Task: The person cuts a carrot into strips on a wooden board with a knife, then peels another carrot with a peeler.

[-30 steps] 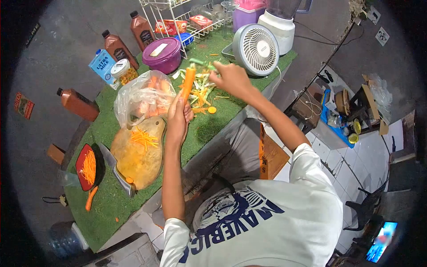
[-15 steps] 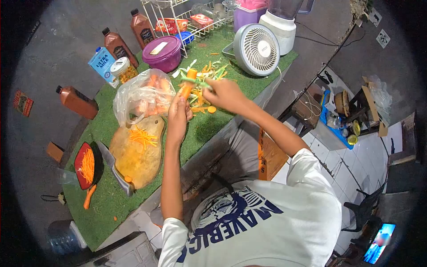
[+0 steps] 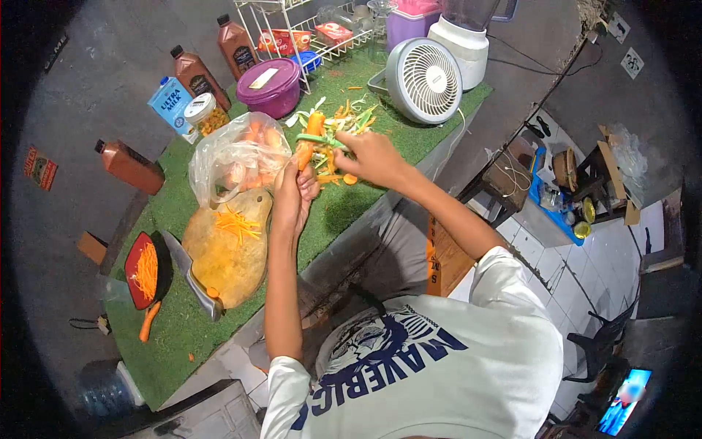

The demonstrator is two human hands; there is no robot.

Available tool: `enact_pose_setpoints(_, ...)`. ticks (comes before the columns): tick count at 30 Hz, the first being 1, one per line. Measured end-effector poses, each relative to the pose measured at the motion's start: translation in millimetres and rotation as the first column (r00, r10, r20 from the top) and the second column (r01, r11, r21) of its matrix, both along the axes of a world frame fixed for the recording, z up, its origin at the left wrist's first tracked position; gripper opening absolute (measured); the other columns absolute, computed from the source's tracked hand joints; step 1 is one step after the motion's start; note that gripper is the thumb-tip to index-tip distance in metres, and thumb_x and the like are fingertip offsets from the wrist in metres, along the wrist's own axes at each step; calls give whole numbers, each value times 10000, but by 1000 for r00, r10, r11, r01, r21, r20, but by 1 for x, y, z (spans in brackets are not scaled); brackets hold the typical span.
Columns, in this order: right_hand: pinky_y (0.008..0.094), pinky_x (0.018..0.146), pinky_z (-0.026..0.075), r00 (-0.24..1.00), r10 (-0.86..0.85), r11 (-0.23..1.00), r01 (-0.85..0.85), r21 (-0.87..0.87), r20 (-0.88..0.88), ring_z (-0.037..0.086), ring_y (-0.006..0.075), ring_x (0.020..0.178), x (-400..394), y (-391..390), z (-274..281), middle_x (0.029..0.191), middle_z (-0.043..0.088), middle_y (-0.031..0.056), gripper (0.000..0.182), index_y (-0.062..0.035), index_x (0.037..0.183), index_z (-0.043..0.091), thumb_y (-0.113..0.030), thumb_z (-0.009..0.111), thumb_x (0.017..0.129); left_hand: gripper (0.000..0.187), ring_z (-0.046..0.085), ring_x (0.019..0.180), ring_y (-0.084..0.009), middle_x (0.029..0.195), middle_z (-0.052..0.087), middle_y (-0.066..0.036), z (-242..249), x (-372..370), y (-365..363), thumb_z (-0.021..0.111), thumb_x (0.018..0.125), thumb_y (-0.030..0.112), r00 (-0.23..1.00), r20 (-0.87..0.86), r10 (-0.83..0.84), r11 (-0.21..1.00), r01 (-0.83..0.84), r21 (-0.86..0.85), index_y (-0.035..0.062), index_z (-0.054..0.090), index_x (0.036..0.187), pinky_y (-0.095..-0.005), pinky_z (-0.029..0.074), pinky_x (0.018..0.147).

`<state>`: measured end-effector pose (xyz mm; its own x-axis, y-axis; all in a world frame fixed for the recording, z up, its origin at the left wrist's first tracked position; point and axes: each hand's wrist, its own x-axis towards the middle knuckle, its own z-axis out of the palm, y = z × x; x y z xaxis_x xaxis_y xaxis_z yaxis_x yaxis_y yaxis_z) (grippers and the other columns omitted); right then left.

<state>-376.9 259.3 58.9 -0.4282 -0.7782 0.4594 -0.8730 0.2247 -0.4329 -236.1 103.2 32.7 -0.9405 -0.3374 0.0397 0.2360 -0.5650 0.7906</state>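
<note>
My left hand (image 3: 296, 192) is closed around the lower end of a carrot (image 3: 316, 123), whose tip points away from me. In my right hand (image 3: 371, 157) is a green peeler (image 3: 313, 138), its head lying across the carrot. Under and beyond them, a pile of orange and pale green peelings (image 3: 352, 117) lies on the green mat. Left of my left hand is a clear plastic bag (image 3: 212, 164) with carrots inside. Carrot shreds (image 3: 238, 224) sit on a wooden cutting board (image 3: 227, 267); a knife (image 3: 191, 276) rests along its left edge.
A dark red dish (image 3: 134, 272) holds shredded carrot, with a whole carrot (image 3: 149, 322) beside it. A purple tub (image 3: 269, 89), a jar (image 3: 207, 113), a milk carton (image 3: 172, 107) and brown bottles (image 3: 199, 75) stand at the back left. A fan (image 3: 431, 80) and blender (image 3: 459, 47) stand at the right.
The peeler has shifted slightly down and left along the carrot, and my left hand's grip has turned a little. The whole view has moved marginally.
</note>
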Motion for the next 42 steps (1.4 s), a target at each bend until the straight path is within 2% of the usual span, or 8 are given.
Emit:
enact_pose_setpoints(5,518,578,521,963,-267,963,268,-36,23,649,399,586,-37,-2,5,597,609,184,329,-58,989,624,-379,584,928,234,318,612,-51,715,340,43,0,0,-2,358,1103,238,1000,-15,4,990,-2,141,37,476,1083,-202,296,493)
enact_pose_setpoints(14,495,568,501,994,-47,995,37,-98,-98,627,378,562,4,0,-8,619,609,182,239,-59,926,576,-297,592,931,276,311,607,-46,695,317,48,6,3,-2,362,1100,236,994,-65,-90,964,103,244,0,503,1072,-190,281,476)
enact_pose_setpoints(21,546,597,520,935,-341,923,353,-155,101,672,411,621,-26,-7,-13,636,647,206,315,-51,996,602,-360,574,945,341,310,596,-40,692,313,55,8,1,-5,368,1096,237,994,-37,-105,967,111,231,-37,506,1245,-185,272,452)
enact_pose_setpoints(30,451,873,531,955,-7,901,135,-412,297,715,397,965,-13,-13,-28,1035,707,289,512,29,1137,625,-433,697,929,274,304,555,-32,670,339,72,5,-6,8,435,1092,295,963,181,200,918,-120,-378,57,570,1098,-220,240,480)
enact_pose_setpoints(32,400,812,538,920,97,937,44,-345,380,719,304,875,-26,-14,-31,978,734,183,484,41,1093,637,-406,714,926,304,315,562,-32,683,351,68,13,-9,4,446,1092,311,965,169,200,921,-126,-368,41,573,1148,-215,253,483)
enact_pose_setpoints(35,234,562,424,570,260,932,64,-357,780,542,47,643,-12,1,-5,775,617,-25,271,-49,1037,655,-308,690,965,339,326,573,-31,710,372,62,28,-21,8,459,1093,323,971,109,212,934,-169,-316,27,563,1220,-202,284,496)
enact_pose_setpoints(38,207,506,366,315,400,839,253,-482,861,489,29,572,3,0,-17,751,605,-34,217,-99,1036,627,-307,666,984,368,369,611,-29,754,411,56,40,-37,17,472,1091,331,978,0,208,946,-201,-255,36,529,1303,-180,325,524)
enact_pose_setpoints(42,199,439,271,155,543,705,450,-548,825,381,10,492,19,-17,-18,737,566,-20,200,-96,1103,546,-276,599,1034,292,454,711,-45,797,488,40,26,-61,24,506,1081,303,960,116,254,749,-120,-652,51,562,1218,-228,376,596)
